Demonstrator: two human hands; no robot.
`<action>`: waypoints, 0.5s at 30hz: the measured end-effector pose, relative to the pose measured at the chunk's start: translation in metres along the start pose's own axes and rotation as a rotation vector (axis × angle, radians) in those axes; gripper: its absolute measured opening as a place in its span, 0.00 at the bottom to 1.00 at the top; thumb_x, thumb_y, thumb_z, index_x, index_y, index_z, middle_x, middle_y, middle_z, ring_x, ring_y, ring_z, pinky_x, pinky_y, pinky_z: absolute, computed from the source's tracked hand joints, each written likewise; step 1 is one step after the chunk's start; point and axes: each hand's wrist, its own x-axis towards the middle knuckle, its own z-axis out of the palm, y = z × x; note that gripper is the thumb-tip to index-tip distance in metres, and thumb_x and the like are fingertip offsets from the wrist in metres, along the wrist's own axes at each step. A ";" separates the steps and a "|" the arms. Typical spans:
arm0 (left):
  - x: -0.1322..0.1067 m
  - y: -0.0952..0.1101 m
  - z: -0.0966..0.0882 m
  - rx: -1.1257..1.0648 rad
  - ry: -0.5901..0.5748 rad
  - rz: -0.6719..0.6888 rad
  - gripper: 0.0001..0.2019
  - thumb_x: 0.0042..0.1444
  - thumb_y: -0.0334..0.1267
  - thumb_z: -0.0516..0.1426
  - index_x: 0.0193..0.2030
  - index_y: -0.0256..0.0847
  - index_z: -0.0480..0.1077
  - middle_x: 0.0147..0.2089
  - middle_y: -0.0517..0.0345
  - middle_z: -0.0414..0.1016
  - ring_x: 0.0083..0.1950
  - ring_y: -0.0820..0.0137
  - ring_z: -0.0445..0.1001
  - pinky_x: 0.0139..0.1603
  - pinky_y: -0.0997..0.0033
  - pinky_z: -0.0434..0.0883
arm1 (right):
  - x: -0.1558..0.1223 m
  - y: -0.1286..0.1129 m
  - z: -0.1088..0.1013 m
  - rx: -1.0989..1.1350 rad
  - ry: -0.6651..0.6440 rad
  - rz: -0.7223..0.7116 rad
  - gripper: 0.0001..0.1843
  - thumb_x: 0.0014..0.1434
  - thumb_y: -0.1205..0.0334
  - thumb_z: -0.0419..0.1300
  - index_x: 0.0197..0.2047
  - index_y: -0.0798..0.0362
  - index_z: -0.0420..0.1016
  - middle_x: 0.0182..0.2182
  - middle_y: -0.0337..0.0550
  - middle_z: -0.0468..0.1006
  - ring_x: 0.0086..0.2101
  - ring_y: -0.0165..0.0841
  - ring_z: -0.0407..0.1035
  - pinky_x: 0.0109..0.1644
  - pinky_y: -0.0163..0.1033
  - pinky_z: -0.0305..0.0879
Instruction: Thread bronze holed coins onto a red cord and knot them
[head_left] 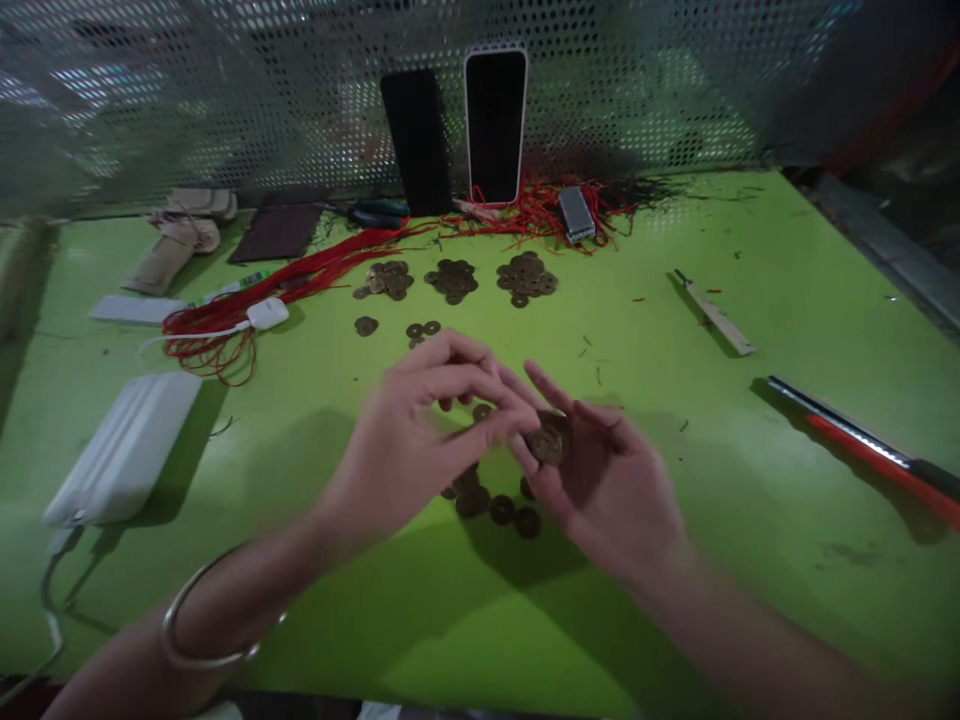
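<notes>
A round brass-coloured coin (550,440) with a raised pattern is held up above the table, between my two hands. My right hand (622,490) cups it palm up, the thumb at its lower edge and the other fingers partly stretched out. At the coin's left edge, my left hand (420,420) pinches with thumb and fingertips together; whether more coins are stacked there is hidden. Below the hands lie several dark coins (502,510), some with centre holes, partly covered by my fingers. Farther back are three coin heaps: left (388,279), middle (451,281) and right (527,278).
Red cords (300,265) stretch across the back left. A white power bank (124,450) with a cable lies left. Two phones, one black (416,140) and one white-edged (496,125), lean on the perforated metal screen (637,100). A utility knife (862,440) lies right.
</notes>
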 end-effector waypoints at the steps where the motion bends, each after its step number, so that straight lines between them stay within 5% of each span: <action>1: -0.001 0.008 -0.005 -0.019 -0.076 0.053 0.05 0.48 0.37 0.65 0.27 0.43 0.73 0.35 0.62 0.71 0.37 0.74 0.70 0.33 0.74 0.69 | 0.000 0.000 0.000 -0.021 -0.008 -0.016 0.24 0.63 0.66 0.39 0.62 0.60 0.54 0.47 0.50 0.76 0.44 0.30 0.74 0.53 0.39 0.69; 5: -0.005 0.026 -0.012 0.037 -0.489 0.191 0.07 0.49 0.40 0.64 0.27 0.43 0.72 0.34 0.64 0.74 0.37 0.75 0.72 0.38 0.74 0.69 | 0.000 0.002 -0.002 -0.086 -0.061 -0.044 0.25 0.63 0.62 0.42 0.63 0.60 0.53 0.52 0.50 0.73 0.50 0.33 0.70 0.56 0.41 0.66; 9: -0.002 0.009 0.001 0.273 -0.305 0.117 0.09 0.55 0.42 0.60 0.41 0.42 0.71 0.42 0.59 0.75 0.45 0.70 0.72 0.45 0.68 0.69 | -0.003 0.002 -0.001 -0.074 -0.006 0.006 0.24 0.63 0.62 0.42 0.62 0.55 0.56 0.50 0.46 0.74 0.47 0.31 0.71 0.51 0.40 0.70; 15: 0.005 -0.008 0.013 0.305 -0.305 -0.063 0.06 0.52 0.39 0.62 0.34 0.39 0.72 0.38 0.58 0.73 0.40 0.69 0.70 0.42 0.65 0.70 | -0.002 0.005 -0.001 -0.058 0.014 0.071 0.23 0.64 0.60 0.43 0.60 0.54 0.61 0.43 0.46 0.76 0.40 0.30 0.73 0.46 0.41 0.72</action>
